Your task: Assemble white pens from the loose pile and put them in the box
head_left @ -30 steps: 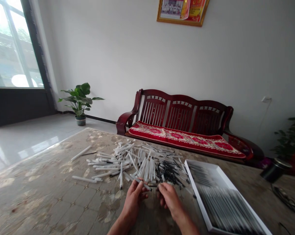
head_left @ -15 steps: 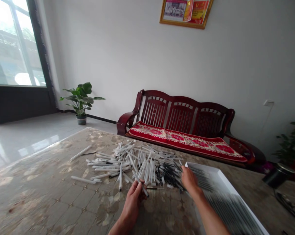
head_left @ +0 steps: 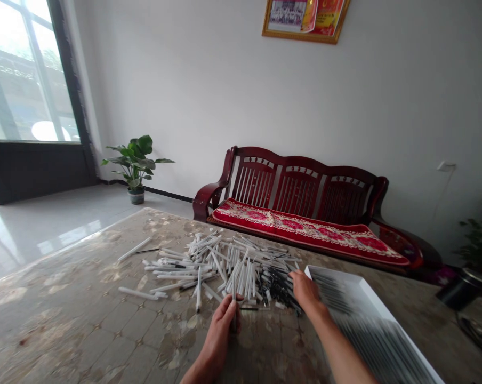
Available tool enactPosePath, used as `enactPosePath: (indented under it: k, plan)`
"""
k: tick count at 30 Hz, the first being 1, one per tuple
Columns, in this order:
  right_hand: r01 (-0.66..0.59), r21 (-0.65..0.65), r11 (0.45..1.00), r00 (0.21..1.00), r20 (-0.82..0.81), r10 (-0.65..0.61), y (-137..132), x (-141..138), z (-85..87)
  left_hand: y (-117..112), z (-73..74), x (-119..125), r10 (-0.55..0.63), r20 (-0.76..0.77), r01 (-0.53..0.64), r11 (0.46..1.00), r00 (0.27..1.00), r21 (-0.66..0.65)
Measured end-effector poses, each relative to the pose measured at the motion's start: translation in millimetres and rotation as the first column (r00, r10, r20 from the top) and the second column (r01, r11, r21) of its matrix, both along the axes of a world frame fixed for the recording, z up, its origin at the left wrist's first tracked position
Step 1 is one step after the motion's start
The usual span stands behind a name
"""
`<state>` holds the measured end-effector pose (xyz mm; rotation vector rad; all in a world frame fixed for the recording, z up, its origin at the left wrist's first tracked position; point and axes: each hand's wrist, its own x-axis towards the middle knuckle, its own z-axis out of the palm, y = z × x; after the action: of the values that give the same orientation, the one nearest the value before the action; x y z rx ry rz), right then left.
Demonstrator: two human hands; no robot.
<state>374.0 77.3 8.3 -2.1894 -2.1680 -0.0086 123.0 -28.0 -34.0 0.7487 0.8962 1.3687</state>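
Heap of white plastic tubes: left hand curled narrow round thin upright tube at heap's front edge; right hand half-open on black pieces, heap's right side, near white tray. Firm pinch avoids snagging neighbours.

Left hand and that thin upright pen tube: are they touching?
Touching. The head view shows the left hand closed around the thin pen tube, which stands upright against its fingers.

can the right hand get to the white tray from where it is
Likely yes: the right hand is at the edge of the pen pile, just beside the white tray, nothing visible between.
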Motion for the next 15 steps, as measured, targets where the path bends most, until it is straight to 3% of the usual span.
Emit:
enactPosePath:
  k: [4,8,15]
  plan:
    - [-0.047,-0.018,0.999,0.999,0.004,0.047,3.6,-5.2,1.0,-2.9,4.2,-0.4,-0.023,-0.017,0.022,1.000,1.000,-0.022]
    - [-0.017,-0.015,1.000,0.999,-0.031,0.017,1.8,-4.8,-3.2,-5.4,8.7,0.8,-0.025,-0.084,0.022,0.999,0.996,-0.037]
    - [0.049,0.065,0.997,0.964,-0.264,-0.030,-3.9,3.2,-0.2,-2.7,5.0,1.0,0.042,-0.287,-0.018,0.996,0.957,0.084]
